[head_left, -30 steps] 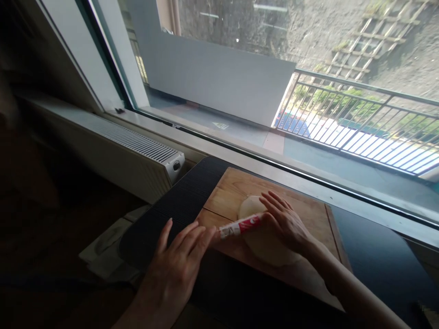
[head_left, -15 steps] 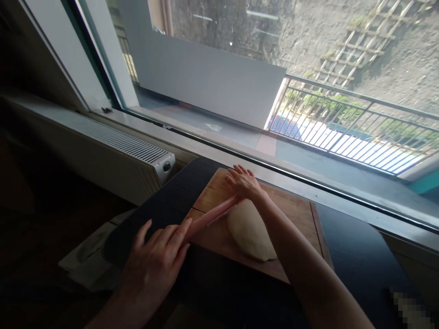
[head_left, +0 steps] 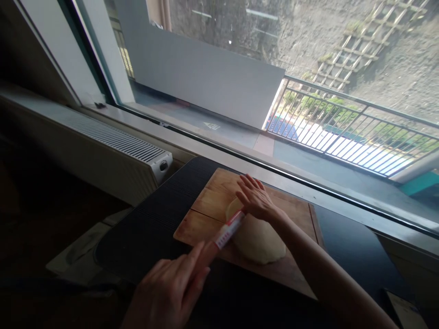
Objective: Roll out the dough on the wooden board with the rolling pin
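A wooden rolling pin point(head_left: 207, 254) with a red and white label lies slantwise across a flattened sheet of pale dough point(head_left: 262, 242). My left hand point(head_left: 168, 288) is closed around its near end, thumb below. At the far end, my right hand point(head_left: 255, 196) rests its palm on the pin with the fingers stretched out and spread; that end of the pin is hidden beneath it. Under the dough lies a wooden board point(head_left: 212, 192), partly covered by my right forearm.
The board lies on a black table point(head_left: 161, 210) with rounded corners, pushed up to a windowsill point(head_left: 219, 148). A white radiator point(head_left: 137, 151) stands left of the table. A dark-edged flat object, seemingly a phone point(head_left: 404, 310), lies at the lower right.
The rolling pin has moved right over the dough and turned, so its label now shows. Both hands have moved right with it, and my left fingers have closed further around the pin.
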Motion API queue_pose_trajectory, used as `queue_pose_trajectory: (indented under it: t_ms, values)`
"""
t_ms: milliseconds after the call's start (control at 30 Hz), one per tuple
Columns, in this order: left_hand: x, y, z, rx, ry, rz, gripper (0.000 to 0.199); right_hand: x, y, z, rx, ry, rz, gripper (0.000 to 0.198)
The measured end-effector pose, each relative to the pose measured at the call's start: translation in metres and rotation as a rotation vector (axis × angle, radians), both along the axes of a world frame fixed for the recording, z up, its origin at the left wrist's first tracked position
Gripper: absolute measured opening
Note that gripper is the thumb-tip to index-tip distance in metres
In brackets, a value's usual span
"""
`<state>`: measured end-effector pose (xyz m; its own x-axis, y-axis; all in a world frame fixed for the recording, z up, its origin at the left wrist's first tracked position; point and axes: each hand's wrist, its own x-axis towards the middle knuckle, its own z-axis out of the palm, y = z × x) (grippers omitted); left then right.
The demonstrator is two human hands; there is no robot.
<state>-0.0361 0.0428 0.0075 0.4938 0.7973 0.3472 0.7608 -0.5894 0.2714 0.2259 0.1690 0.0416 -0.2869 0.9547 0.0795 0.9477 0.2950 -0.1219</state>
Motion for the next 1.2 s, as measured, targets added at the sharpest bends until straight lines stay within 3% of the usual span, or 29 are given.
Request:
queue_pose_trajectory:
  t_ms: [133,233,300,433,500,567,633,733,833,933,1200]
  values:
    - [-0.002,0.004,0.001,-0.018,0.06,0.155,0.045,-0.054,0.065,0.01,-0.066,0.0,-0.007,0.066]
    - [0.008,-0.006,0.004,-0.042,0.078,0.081,0.05,-0.044,0.059,0.013,-0.069,0.003,0.024,0.065]
    - [0.017,-0.014,0.007,-0.056,0.07,-0.023,0.056,-0.013,0.026,0.01,-0.055,0.026,0.02,0.057]
    - [0.03,-0.021,0.014,-0.081,0.033,-0.19,0.064,0.065,-0.085,-0.013,0.074,0.123,-0.09,0.049]
    - [0.032,-0.019,0.016,-0.093,0.035,-0.211,0.065,0.094,-0.132,-0.023,0.138,0.113,-0.139,0.051]
    - [0.033,-0.016,0.018,-0.1,0.053,-0.185,0.065,0.108,-0.153,-0.025,0.138,0.083,-0.142,0.048]
    - [0.034,-0.015,0.018,-0.109,0.076,-0.139,0.064,0.107,-0.141,-0.018,0.201,0.112,-0.171,0.04]
    - [0.039,-0.016,0.019,-0.111,0.097,-0.086,0.06,0.081,-0.08,0.001,0.308,0.213,-0.213,0.038]
    - [0.043,-0.02,0.024,-0.107,0.103,-0.058,0.054,0.045,-0.019,0.013,0.11,0.173,-0.151,0.035]
    - [0.042,-0.024,0.027,-0.116,0.102,-0.053,0.049,0.029,-0.006,0.012,-0.009,0.089,-0.153,0.038]
    - [0.032,-0.034,0.016,-0.217,0.035,-0.238,0.058,0.089,-0.137,-0.007,-0.023,0.031,-0.165,0.048]
